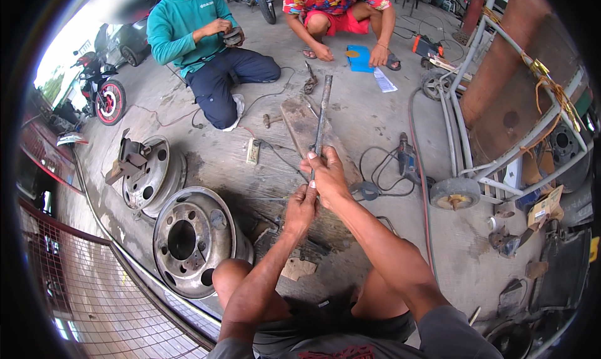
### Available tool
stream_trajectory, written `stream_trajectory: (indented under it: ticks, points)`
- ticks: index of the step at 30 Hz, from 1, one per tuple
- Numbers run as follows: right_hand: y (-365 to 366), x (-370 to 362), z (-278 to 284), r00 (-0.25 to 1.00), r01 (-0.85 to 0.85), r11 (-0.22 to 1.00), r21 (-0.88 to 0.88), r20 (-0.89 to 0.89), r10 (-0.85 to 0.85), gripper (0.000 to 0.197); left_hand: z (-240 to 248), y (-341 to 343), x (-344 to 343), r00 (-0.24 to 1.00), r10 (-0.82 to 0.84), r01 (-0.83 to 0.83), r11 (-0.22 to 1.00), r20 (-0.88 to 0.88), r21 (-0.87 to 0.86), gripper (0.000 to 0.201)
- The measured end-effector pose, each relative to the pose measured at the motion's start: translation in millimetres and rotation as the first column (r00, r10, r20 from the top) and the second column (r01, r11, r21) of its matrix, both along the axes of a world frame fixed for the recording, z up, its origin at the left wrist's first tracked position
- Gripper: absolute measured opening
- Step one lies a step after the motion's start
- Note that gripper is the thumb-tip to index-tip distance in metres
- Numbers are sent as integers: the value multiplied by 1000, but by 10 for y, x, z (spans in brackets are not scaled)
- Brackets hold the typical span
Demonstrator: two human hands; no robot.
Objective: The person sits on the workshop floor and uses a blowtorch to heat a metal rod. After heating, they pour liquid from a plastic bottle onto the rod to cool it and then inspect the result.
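A long dark metal rod (323, 112) stands tilted up and away in front of me. My right hand (328, 176) is closed around its lower part, thumb lying along it. Just below, my left hand (302, 206) pinches near the rod's bottom end, its fingertips partly hidden by the right hand. Under and beyond the rod lies a worn wooden block (343, 147) on the concrete floor. A corded power drill (408, 158) lies to the right of my hands. To the left sits a white power strip (253, 151), with a hammer (270, 120) beyond it.
Two steel wheel rims (210, 221) stand at left, the farther one bearing a rusty metal piece (131, 160). A wheeled metal cart (460, 140) stands at right. Across from me, a person in teal (188, 36) kneels and another in a floral shirt (338, 2) squats. Cords and a hose (413, 121) cross the floor.
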State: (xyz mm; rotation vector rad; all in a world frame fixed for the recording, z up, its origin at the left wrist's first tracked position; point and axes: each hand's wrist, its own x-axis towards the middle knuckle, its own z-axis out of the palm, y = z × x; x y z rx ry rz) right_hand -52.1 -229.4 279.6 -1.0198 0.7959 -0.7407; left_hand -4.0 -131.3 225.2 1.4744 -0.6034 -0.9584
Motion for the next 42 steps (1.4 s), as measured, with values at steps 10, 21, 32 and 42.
stream_trajectory:
  ticks: [10, 21, 32, 42]
  points:
    - [42, -177, 292, 979, -191, 950, -248, -119, 166, 56, 288, -55, 244, 962, 269, -268, 963, 38, -42, 54]
    - [-8, -385, 449, 796, -538, 757, -370, -519, 311, 52, 731, -125, 2352, 844, 259, -415, 870, 469, 266, 56]
    - [-90, -242, 66, 784, -551, 717, -426, -558, 271, 48, 1046, 28, 2837, 416, -45, -622, 714, 908, 320, 67]
    - [147, -164, 166, 803, -552, 727, -408, -496, 331, 41, 1432, 63, 2276, 226, -257, -461, 822, 939, 336, 58]
